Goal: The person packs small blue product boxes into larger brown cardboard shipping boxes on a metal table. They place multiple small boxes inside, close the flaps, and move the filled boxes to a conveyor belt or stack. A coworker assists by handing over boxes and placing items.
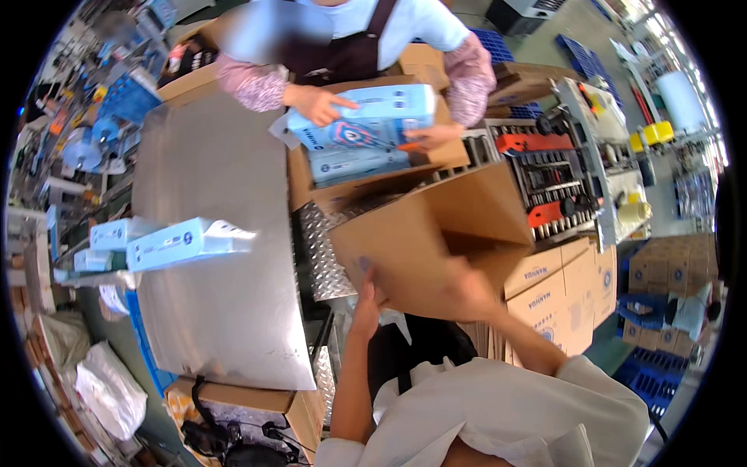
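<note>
An opened brown cardboard box (397, 261) is held tilted in front of me, its open side facing up and to the right. My left hand (369, 300) grips its lower left edge, with fingers closed on the cardboard. My right hand (471, 294) is at the box's near right side, smeared by motion, so its fingers cannot be made out. Across from me, a co-worker's hands hold a light blue plastic-wrapped pack (373, 117) over another carton (354, 194). A similar blue pack (358, 165) lies inside that carton.
A bare metal table (218, 311) stands to the left, with blue packs (175, 244) at its left edge. Folded flat cartons (556, 292) lean at my right. A roller conveyor (552, 175) with red parts runs at the right. A box with black straps (303, 416) sits near left.
</note>
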`<state>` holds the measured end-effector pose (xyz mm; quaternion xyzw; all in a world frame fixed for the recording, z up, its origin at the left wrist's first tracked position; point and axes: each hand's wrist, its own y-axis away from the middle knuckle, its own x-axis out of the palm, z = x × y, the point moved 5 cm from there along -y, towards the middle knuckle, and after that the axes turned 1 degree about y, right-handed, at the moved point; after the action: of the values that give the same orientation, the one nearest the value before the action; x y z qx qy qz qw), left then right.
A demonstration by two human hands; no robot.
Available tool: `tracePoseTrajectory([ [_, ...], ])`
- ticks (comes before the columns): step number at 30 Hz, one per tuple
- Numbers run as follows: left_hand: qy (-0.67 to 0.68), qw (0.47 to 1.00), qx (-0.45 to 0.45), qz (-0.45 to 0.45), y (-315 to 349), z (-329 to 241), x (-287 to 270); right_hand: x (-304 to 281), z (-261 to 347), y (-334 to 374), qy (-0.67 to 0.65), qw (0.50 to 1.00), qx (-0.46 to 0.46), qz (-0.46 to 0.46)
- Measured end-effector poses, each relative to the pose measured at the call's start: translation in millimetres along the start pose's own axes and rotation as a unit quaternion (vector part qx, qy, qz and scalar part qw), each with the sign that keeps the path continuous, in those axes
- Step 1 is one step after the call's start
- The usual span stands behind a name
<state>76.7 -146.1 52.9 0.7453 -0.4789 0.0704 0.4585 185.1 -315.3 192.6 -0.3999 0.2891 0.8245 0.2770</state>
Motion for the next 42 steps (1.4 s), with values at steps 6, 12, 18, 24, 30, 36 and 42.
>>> tracePoseTrajectory([
  [6, -0.185, 0.963, 0.155, -0.122, -2, 10, -39, 101, 71, -30, 0.097, 0.952, -0.141, 0.254],
  [12, -0.373, 0.862, 0.229, -0.255, 4, -29, -94, -70, -57, -31, 0.193, 0.949, 0.079, -0.238],
  [18, -0.708, 0.639, 0.146, -0.263, -29, 8, -37, -24, -256, -16, -0.264, 0.947, 0.16, -0.088],
  [24, -0.692, 0.672, 0.057, -0.257, -48, 15, -36, -23, -297, -7, -0.417, 0.88, 0.206, -0.099],
  [30, -0.748, 0.573, 0.199, -0.27, -9, -82, -115, 67, -231, -18, -0.12, 0.963, 0.243, 0.003],
  [36, -0.704, 0.524, 0.385, -0.286, 21, -118, -158, 196, -129, -48, -0.211, 0.884, 0.417, 0.005],
  [42, -0.675, 0.595, 0.347, -0.265, 16, -109, -161, 181, -168, -53, -0.034, 0.902, 0.334, 0.273],
])
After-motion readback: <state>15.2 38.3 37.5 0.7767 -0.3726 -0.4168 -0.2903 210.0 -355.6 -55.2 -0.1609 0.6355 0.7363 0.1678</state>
